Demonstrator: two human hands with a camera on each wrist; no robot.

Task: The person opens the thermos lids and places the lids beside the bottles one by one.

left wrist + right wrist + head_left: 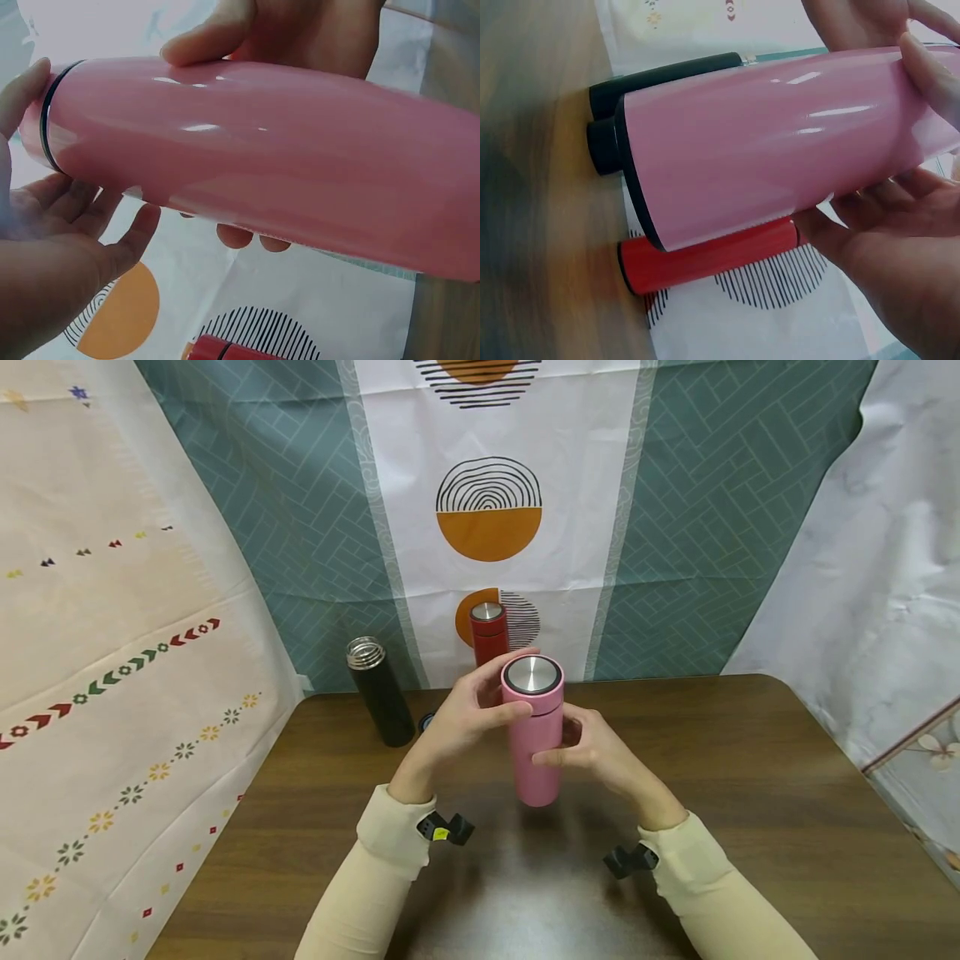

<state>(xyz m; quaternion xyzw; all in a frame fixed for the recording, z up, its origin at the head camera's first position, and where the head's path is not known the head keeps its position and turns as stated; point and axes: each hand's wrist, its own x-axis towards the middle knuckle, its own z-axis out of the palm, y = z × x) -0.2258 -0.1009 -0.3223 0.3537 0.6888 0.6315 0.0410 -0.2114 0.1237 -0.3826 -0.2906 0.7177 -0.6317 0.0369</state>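
Note:
A pink thermos bottle with a steel-topped lid is held upright over the table by both hands. My left hand grips it around the lid, thumb across the near side, and in the left wrist view its fingers curve about the lid's dark seam. Lower down, my right hand holds the body from the right, thumb in front and fingers behind. The bottle's underside has a dark rim and shows above the wood in the right wrist view.
Back left on the brown table stands a black bottle without a lid, its steel neck bare. A small black lid sits beside it. Behind the pink bottle is a red bottle. Patterned cloth hangs along the back.

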